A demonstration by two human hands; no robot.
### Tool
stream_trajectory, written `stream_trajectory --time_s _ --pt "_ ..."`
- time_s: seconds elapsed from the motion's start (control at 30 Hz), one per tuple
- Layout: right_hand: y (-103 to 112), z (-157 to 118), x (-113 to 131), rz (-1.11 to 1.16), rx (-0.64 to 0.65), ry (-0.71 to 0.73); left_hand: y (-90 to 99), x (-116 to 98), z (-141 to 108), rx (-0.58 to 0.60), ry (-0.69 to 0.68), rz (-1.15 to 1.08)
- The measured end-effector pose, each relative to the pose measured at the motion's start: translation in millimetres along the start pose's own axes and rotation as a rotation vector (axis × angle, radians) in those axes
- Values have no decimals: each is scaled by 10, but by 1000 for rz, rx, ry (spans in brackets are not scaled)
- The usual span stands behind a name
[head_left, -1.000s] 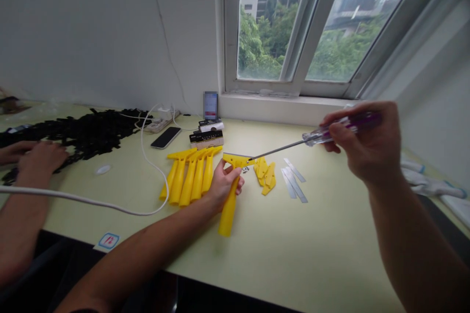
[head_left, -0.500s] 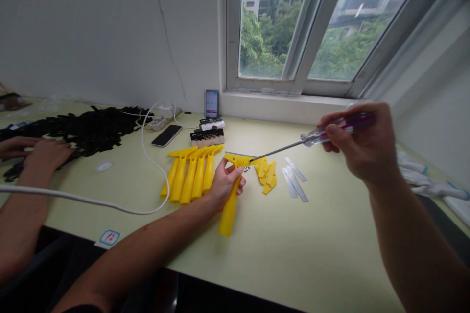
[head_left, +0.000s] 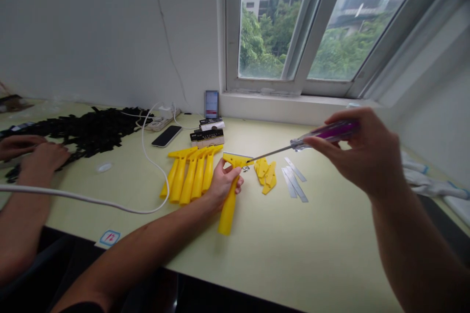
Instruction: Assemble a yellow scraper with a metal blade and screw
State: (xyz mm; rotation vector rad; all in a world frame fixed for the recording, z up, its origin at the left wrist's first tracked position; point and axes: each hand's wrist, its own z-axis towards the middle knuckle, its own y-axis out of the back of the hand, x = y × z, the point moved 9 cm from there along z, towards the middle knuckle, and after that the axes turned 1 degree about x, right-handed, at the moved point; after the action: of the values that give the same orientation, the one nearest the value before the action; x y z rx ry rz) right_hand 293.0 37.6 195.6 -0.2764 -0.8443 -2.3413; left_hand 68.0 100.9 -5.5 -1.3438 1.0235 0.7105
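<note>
My left hand is wrapped round the neck of a yellow scraper, its head up with a metal blade along the top edge. My right hand grips a screwdriver with a clear and purple handle. The screwdriver's tip touches the right part of the scraper's head. Small screws lie just behind the held scraper. Right of it are several yellow plastic plates and several flat metal blades. Several yellow scrapers lie in a row to the left.
Another person's hands are at a heap of black pieces on the left. A white cable loops over the table. A phone, small boxes and a power strip lie at the back; white gloves lie far right.
My right hand has shifted its hold on the screwdriver, with fingers spread wider and the handle turned and moved slightly left. The held scraper has moved a little left.
</note>
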Motion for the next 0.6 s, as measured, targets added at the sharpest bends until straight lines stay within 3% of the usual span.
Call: stream_trajectory --time_s 0.1,0.27,0.4,0.53,0.6 --pt "53 -20 74 -163 -31 -28 8 -19 -2 -8 -24 27" --pt "-120 -39 256 79 237 120 72 -44 33 -48 -58 52" --pt "-19 1 134 -162 105 25 88 -71 62 -50 -85 44" --pt "-169 -11 199 -138 236 130 128 -65 80 -87 -82 46" --pt "-158 -10 198 -182 214 113 137 -60 87 -93 -84 50"
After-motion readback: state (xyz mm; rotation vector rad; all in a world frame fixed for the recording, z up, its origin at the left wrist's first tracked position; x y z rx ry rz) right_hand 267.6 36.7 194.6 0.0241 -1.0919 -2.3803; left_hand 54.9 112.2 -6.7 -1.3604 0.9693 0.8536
